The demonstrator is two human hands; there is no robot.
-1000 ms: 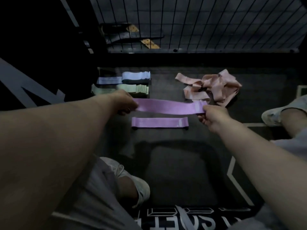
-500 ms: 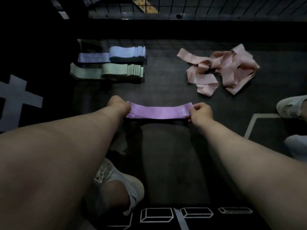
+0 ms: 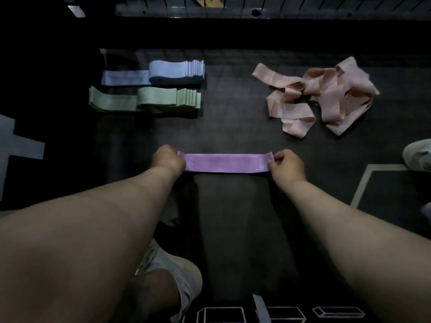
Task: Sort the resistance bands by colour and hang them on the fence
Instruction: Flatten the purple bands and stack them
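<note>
My left hand and right hand each pinch one end of the purple band, taut between them, low over the floor; I'd lower both ends level, edges square; the pink heap waits beyond my right hand.

A pale sneaker rests on the dark floor. Another shoe shows at the right edge, near white floor lines and printed box outlines.
</note>
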